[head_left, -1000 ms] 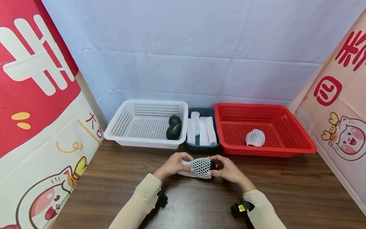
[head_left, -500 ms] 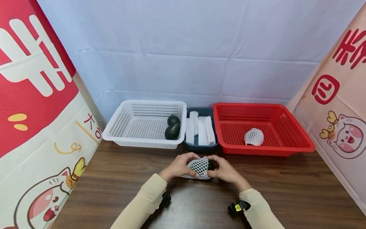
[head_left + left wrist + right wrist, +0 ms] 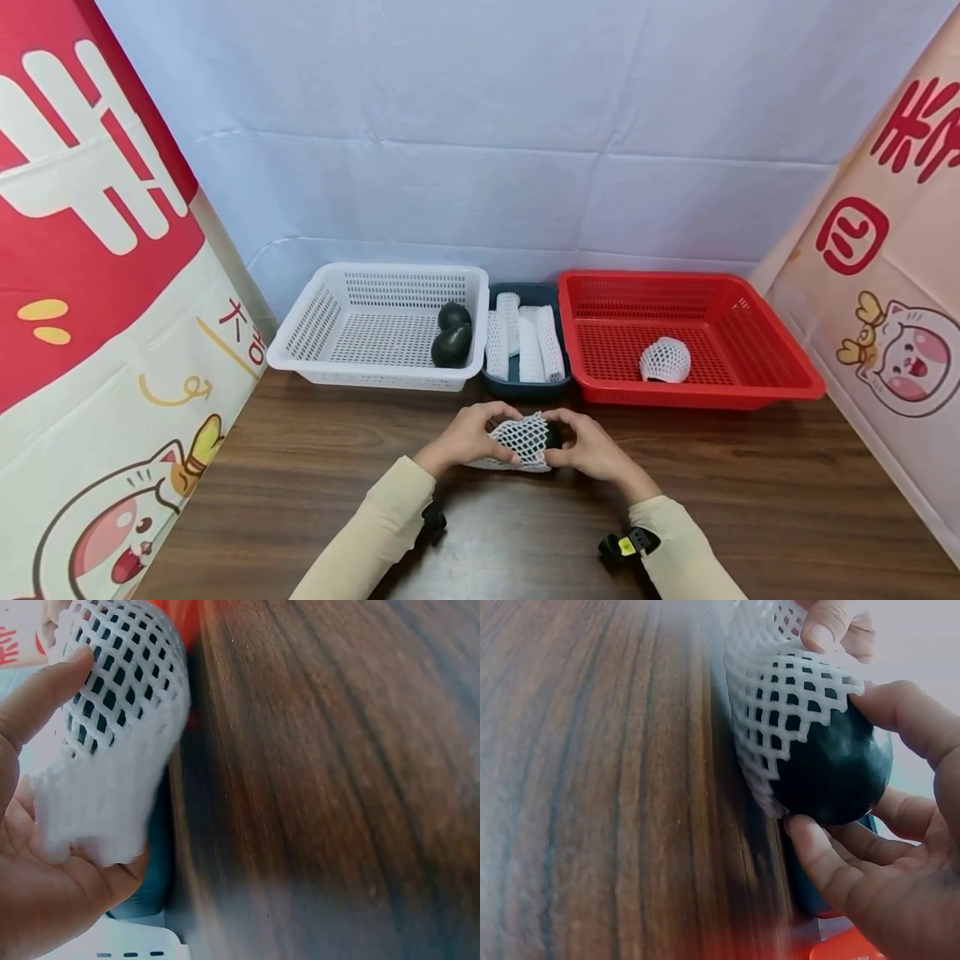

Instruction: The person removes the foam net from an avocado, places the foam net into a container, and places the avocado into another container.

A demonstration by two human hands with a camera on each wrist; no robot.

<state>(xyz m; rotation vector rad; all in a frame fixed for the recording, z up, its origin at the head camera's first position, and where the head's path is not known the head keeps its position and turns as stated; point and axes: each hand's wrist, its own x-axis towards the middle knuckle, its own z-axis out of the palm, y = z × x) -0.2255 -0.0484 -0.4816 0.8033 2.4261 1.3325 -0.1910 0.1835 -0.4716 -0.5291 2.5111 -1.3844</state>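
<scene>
A dark green avocado (image 3: 844, 769) sits partly inside a white foam net sleeve (image 3: 525, 437), low over the table. In the right wrist view its rounded end sticks bare out of the sleeve's opening. My left hand (image 3: 467, 437) grips the netted fruit from the left; in the left wrist view the sleeve's loose tail (image 3: 97, 806) lies over the palm, with the thumb on the mesh. My right hand (image 3: 592, 448) holds the bare end, thumb and a finger at the sleeve's edge.
Behind the hands stand a white basket (image 3: 367, 374) with two avocados (image 3: 452, 344), a dark blue tray (image 3: 521, 388) of several foam sleeves (image 3: 531, 346), and a red basket (image 3: 697, 393) with one netted fruit (image 3: 666, 360). The wooden table (image 3: 750, 492) spreads in front.
My left hand has moved right along the sleeve, nearer my right hand, and now grips over the fruit; the sleeve looks shorter and bunched. Little differs over the last half second.
</scene>
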